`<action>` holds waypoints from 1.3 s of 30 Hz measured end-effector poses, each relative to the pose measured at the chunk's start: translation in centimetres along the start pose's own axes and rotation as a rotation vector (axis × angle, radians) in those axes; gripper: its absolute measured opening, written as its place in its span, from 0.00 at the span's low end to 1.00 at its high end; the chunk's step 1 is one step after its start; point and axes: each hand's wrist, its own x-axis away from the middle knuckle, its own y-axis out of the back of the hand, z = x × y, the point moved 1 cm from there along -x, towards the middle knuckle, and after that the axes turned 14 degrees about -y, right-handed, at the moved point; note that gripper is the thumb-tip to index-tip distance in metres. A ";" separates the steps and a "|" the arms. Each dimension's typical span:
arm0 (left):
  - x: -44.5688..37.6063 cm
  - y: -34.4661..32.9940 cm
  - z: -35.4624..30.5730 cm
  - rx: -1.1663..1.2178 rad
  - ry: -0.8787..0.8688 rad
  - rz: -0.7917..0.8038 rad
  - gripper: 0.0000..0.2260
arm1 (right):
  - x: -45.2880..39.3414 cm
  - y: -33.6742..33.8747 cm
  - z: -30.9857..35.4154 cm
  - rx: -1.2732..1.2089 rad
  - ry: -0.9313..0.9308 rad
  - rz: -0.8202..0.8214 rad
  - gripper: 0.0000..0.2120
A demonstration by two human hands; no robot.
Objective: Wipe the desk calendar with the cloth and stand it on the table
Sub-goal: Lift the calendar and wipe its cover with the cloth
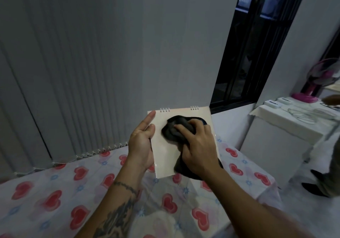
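A pale cream, spiral-bound desk calendar (185,144) with two short runs of silver wire rings along its far edge was held up in the air above the table (55,191), which was covered by a white cloth printed with red hearts and small blue flowers. The calendar's blank, glossy face was turned toward the camera and tilted a little to the left. The left hand (141,142) gripped the calendar by its left edge, the thumb lying along the front near the far left corner and the palm wrapped behind the edge. The right hand (196,145) was clenched around a dark grey, crumpled cloth (174,130), its fingers pressing the bunched fabric flat against the upper middle of the calendar's face, while a loose tail of the cloth hung down under the wrist past the calendar's near right corner. The left forearm carried dark tattoos. Behind the table stood a grey wall with vertical ribbed panels on the left, and a dark window (257,50) farther right. At the far right, a white cabinet (276,138) held small white boxes and cables, with a pink standing fan (320,83) beyond it.
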 end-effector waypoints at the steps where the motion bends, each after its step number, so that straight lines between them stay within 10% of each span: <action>1: 0.1 0.0 0.1 0.003 0.000 0.011 0.20 | -0.1 -0.1 -0.4 -0.021 -0.081 -0.024 0.24; 4: 0.4 -0.1 0.7 0.001 0.019 0.014 0.20 | 0.7 -0.6 -0.4 -0.037 -0.240 -0.027 0.26; 14: -0.8 -0.7 -0.3 -0.067 -0.041 -0.020 0.19 | 4.9 -0.4 -2.5 0.117 0.148 0.092 0.25; 24: -0.5 -1.3 -0.4 -0.116 -0.054 0.023 0.19 | 0.1 0.8 -2.6 0.029 -0.324 -0.057 0.24; 30: -0.8 -2.0 -0.6 -0.152 -0.119 0.045 0.20 | -1.0 1.3 0.5 0.080 0.039 -0.032 0.24; 34: -0.5 -1.6 -0.7 -0.163 -0.111 0.017 0.19 | -3.1 1.6 -0.1 0.081 -0.239 -0.078 0.26; 39: -0.8 -1.1 -0.8 -0.174 -0.135 -0.001 0.19 | -3.5 1.7 1.1 0.149 -0.046 -0.057 0.25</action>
